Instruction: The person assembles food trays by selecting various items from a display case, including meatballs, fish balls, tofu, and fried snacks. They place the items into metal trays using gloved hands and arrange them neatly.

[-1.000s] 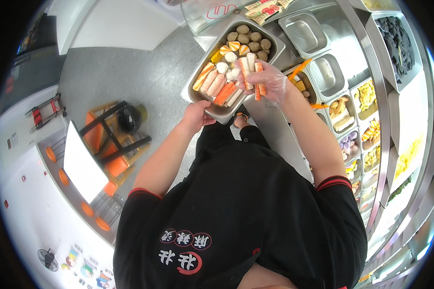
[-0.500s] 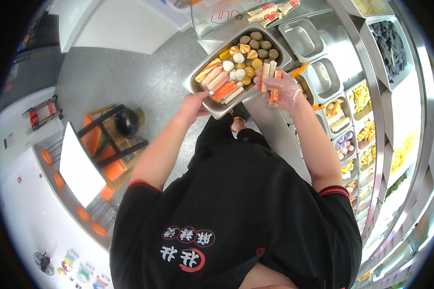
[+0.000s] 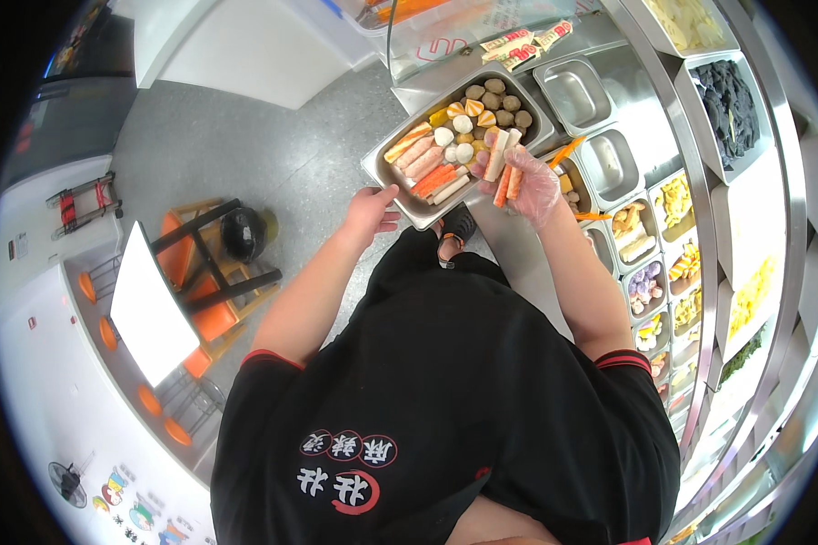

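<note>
A steel tray [image 3: 409,209] of food lies tilted across the view, its far side over the counter. My left hand [image 3: 370,214], bare, grips its near-left edge, thumb on the rim and fingers outside and below. In a clear plastic glove, my right hand [image 3: 534,188] is closed around several crab sticks [image 3: 497,156] over the tray's right edge. Inside the tray are brown meatballs [image 3: 493,86], white balls [image 3: 463,123], yellow balls partly hidden by my right hand, orange-striped pieces [image 3: 473,107], pink rolls [image 3: 423,163] and more crab sticks [image 3: 434,180].
Steel pans [image 3: 612,165] line the counter on the right, several filled with food. Orange handles [image 3: 568,151] stick out beside my right hand. Packaged sticks [image 3: 527,44] lie behind the tray. A white table [image 3: 154,304], chairs and a black bin [image 3: 243,232] stand at left.
The whole view has shifted slightly, with tray and pans lower and to the right. My left thumb now reaches less far over the tray's rim. My right hand still holds the crab sticks.
</note>
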Demonstrator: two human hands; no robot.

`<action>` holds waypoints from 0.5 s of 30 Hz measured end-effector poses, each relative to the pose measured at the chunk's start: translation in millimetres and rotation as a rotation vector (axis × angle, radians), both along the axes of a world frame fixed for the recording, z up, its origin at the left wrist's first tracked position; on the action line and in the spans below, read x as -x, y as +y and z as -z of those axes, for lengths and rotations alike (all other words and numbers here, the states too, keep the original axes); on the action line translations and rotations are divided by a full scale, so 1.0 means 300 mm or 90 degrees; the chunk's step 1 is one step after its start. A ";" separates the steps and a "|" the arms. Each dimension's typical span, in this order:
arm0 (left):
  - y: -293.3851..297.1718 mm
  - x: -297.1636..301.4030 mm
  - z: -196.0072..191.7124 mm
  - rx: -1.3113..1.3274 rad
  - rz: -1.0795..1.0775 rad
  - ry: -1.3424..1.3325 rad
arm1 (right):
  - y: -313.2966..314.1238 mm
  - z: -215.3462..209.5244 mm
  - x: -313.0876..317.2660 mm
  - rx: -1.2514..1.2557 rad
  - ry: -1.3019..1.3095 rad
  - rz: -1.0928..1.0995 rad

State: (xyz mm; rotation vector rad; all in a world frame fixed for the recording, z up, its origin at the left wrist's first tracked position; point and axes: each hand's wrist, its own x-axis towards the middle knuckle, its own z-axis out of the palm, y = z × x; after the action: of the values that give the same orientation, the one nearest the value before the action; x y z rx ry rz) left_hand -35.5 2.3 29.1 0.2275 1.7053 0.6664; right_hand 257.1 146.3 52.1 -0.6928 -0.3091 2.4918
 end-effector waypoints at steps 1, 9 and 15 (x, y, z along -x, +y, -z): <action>-0.010 0.003 -0.003 -0.007 0.011 0.015 | 0.002 0.005 0.001 0.008 -0.022 0.011; -0.062 0.014 -0.012 -0.021 0.028 0.032 | 0.034 0.008 0.025 -0.003 -0.166 0.060; -0.103 0.036 0.030 -0.012 -0.001 0.032 | 0.046 0.019 0.005 -0.001 -0.169 0.084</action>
State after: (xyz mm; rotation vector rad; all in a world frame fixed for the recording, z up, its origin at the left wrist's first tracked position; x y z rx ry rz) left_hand -46.4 -28.5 20.2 0.2582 1.7480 0.6830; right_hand 255.6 160.1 46.4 -1.0133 -0.3498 2.2763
